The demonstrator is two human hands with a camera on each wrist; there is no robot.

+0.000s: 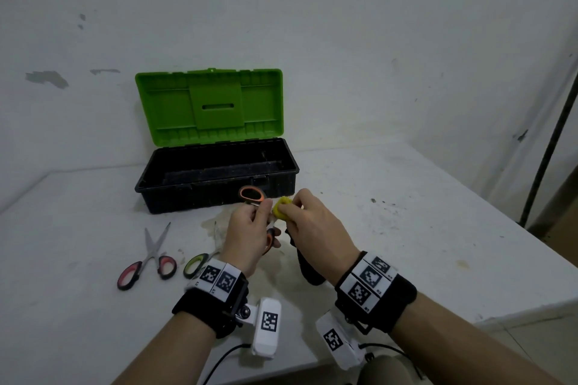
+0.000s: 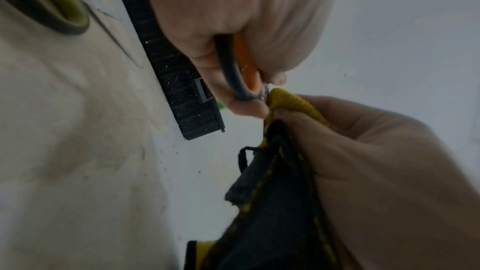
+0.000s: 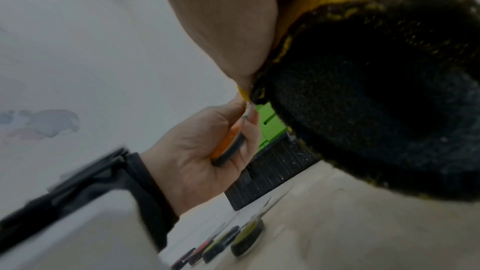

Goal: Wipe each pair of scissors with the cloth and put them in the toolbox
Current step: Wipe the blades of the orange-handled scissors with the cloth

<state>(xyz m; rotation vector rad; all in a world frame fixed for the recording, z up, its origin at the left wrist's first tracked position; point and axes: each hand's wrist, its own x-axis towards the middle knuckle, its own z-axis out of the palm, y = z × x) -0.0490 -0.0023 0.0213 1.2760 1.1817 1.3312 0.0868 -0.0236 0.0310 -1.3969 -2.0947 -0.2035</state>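
My left hand (image 1: 261, 216) grips the orange-handled scissors (image 1: 250, 194) by a handle loop, held up just in front of the toolbox (image 1: 219, 194). Beside it, my right hand (image 1: 292, 209) pinches the yellow-and-black cloth (image 1: 281, 212) around the scissors' blades, which are hidden inside it. In the left wrist view the orange handle (image 2: 246, 73) lies in my curled fingers and the cloth (image 2: 288, 102) meets it at the pivot. The rest of the cloth (image 3: 376, 89) hangs below my right hand. The toolbox is open, its green lid (image 1: 212, 103) upright and its black tray empty.
Red-handled scissors (image 1: 147, 259) lie slightly spread on the white table (image 1: 406, 228), left of my left wrist. Green-handled scissors (image 1: 195, 264) lie beside them, partly hidden by the wrist band. A wall stands close behind the toolbox. The table's right edge drops off near a dark pole (image 1: 550, 141).
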